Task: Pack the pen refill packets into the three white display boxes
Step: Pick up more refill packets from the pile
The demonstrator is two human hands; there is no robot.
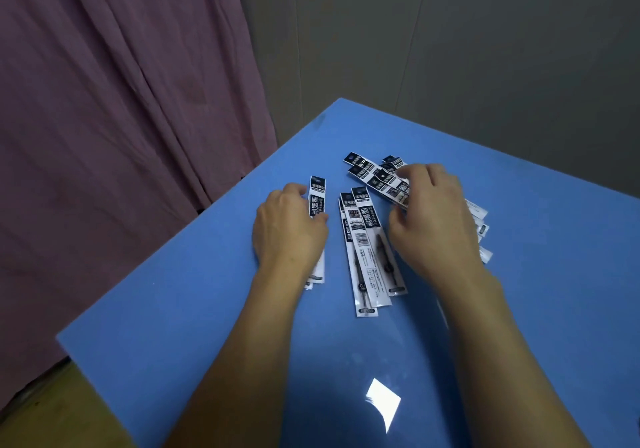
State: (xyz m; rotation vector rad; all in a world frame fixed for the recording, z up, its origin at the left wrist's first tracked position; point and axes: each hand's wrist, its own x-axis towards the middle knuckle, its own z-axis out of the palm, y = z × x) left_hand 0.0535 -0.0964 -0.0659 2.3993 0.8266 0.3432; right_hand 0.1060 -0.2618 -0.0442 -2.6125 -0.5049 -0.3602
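Several long pen refill packets, black and white at the top and clear below, lie on a blue table (194, 309). My left hand (289, 229) grips a small stack of packets (317, 195) that stands out past its fingers. Between my hands a few packets (367, 250) lie lengthwise, overlapping. My right hand (433, 219) hovers over a crossed pile of packets (375, 174), its fingers curled and touching the top ones. Packet ends (483, 229) stick out from under that hand on the right. No white display box is in view.
A pink curtain (104, 136) hangs to the left, close to the table's left edge. A grey wall (450, 49) stands behind the table's far corner. A bright light reflection (382, 402) shows on the table's near part.
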